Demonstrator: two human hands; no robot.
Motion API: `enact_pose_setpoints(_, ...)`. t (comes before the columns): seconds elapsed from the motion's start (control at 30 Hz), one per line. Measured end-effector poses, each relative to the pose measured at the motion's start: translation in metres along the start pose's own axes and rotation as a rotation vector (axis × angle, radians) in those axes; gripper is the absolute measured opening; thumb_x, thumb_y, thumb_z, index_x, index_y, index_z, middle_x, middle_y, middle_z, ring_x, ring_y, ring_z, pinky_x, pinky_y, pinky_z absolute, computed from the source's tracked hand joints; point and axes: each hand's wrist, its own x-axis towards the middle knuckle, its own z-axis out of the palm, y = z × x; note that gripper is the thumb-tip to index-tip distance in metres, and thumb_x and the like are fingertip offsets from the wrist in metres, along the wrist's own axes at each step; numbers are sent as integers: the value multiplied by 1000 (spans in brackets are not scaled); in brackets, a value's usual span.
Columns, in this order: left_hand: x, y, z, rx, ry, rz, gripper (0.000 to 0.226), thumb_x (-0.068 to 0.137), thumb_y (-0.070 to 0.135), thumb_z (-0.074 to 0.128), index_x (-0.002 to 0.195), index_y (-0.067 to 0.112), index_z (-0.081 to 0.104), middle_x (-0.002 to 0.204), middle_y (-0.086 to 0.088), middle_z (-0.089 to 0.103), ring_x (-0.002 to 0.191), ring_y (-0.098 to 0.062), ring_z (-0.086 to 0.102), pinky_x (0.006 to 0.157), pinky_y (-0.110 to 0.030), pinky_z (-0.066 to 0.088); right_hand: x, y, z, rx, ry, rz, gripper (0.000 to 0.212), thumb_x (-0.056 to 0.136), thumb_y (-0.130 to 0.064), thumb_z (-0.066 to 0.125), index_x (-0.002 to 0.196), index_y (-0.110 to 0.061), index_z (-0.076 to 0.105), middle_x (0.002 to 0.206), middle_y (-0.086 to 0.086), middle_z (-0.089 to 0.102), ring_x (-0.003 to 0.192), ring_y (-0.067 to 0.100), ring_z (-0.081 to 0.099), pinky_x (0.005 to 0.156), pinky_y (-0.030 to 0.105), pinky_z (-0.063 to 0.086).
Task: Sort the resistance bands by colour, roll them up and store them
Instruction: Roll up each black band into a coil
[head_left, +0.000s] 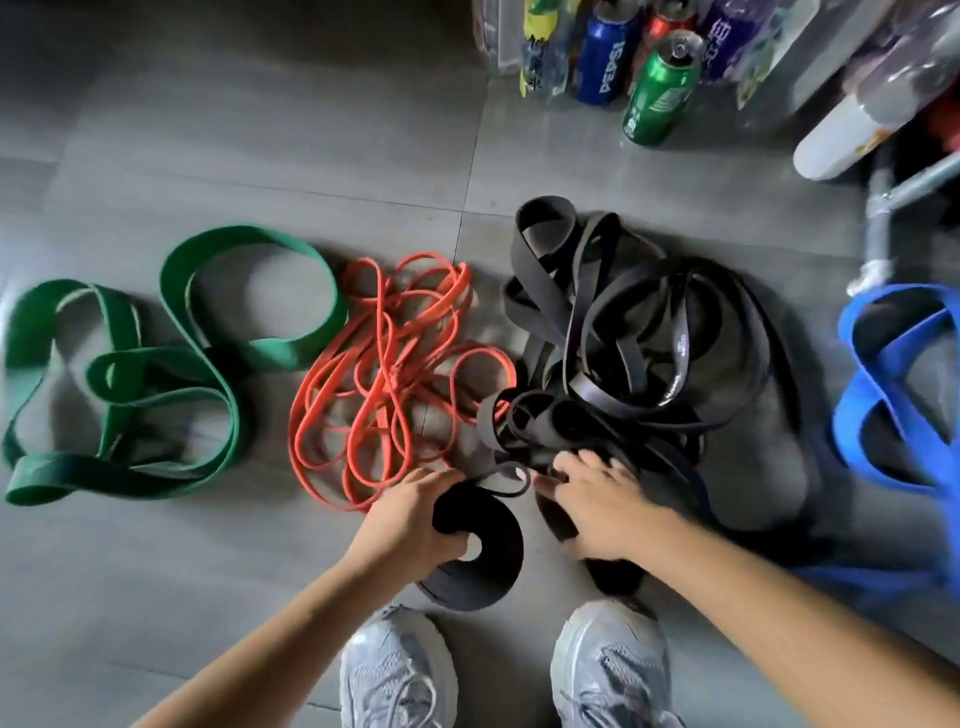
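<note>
**Inspector:** Where are the work items?

**Technician:** Four colour groups lie on the floor (260, 130). The green bands (171, 374) are at the left, with the orange bands (384, 374) beside them. The black bands (639, 353) form a tangled heap right of centre. The blue bands (893, 395) are at the far right. One orange loop touches the left edge of the black heap.

**Inspector:** What is the grip status?

**Technician:** The left hand (410, 519) has its grip closed round a partly wound black roll (478, 551), just ahead of the person's shoes (400, 670). The right hand (602, 499) rests on a black strap (553, 512) at the near edge of the heap. Its grip is open, with the fingers laid fairly straight.

**Inspector:** Which step is in hand?

**Technician:** By judgement, sorting looks complete. The first black band appears to be mid-roll. No band is stored yet.

**Inspector:** What are the failure modes from here?

**Technician:** There are three.
1. The unwound length runs into the tangle. Drawing it out could drag neighbouring black bands along. It could also catch the touching orange loop and mix two groups again.
2. The band material is elastic. If the left grip slackens, the roll will probably spring open.
3. Uneven feed under the right hand could let the turns slide sideways, giving a loose cone instead of a flat coil.

**Inspector:** What is the precaution?

**Technician:** Free the strap from the heap before winding further.
</note>
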Motion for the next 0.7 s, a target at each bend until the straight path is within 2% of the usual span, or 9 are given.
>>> enact_pose_setpoints(0.07,5,5,0,-13,0,-6,74,54,41,59,126,27,56,119,9,57,108,-14,55,86,-20,42,3,9,-11,-100,133,68,73,84,-27,59,144,-36,18,133,4,29,125,26,29,104,41,27)
enact_pose_setpoints(0.13,9,10,0,-35,1,-9,74,56,40,61,128,27,54,119,7,56,108,-16,55,87,-23,44,10,29,-22,-177,278,145,60,90,-15,43,142,-36,21,133,5,36,122,27,37,101,41,30)
enact_pose_setpoints(0.2,11,14,3,-42,-4,0,67,62,34,69,127,26,54,116,5,56,105,-18,55,86,-25,44,19,63,-43,-310,420,234,53,92,-17,31,140,-37,26,132,5,38,116,27,45,93,39,37)
enact_pose_setpoints(0.33,9,19,10,-43,-11,3,64,64,29,72,126,27,55,113,4,56,104,-18,56,86,-27,46,26,136,-107,-319,318,568,69,89,-21,51,144,-41,13,148,9,22,130,30,28,100,43,31)
enact_pose_setpoints(0.47,8,15,11,-42,2,-5,65,67,26,73,129,27,53,117,5,55,104,-15,54,83,-23,43,20,119,-117,-167,278,512,70,79,-35,66,136,-20,28,136,16,30,124,35,35,100,43,32)
enact_pose_setpoints(0.57,8,9,6,-58,52,-26,68,69,29,75,132,27,50,121,6,53,108,-16,53,85,-22,42,9,75,-80,-4,235,497,77,79,-45,65,138,-19,23,150,27,5,139,41,13,110,47,23)
enact_pose_setpoints(0.6,8,8,3,-69,69,-40,70,69,31,76,133,27,49,122,7,52,110,-16,52,85,-22,41,3,62,-67,-12,308,491,71,80,-43,64,136,-17,29,151,29,0,141,43,8,111,48,21)
enact_pose_setpoints(0.63,7,6,0,-85,88,-56,72,68,33,77,134,28,48,124,7,51,111,-16,51,85,-22,39,-3,49,-55,-40,426,468,63,78,-38,66,130,-13,40,152,29,5,141,44,11,110,51,23)
enact_pose_setpoints(0.7,3,1,-5,-113,130,-75,75,66,34,79,134,29,48,124,9,51,112,-14,50,84,-20,37,-11,22,-38,-51,643,329,50,67,-29,73,111,-10,58,144,25,34,129,43,38,98,53,39)
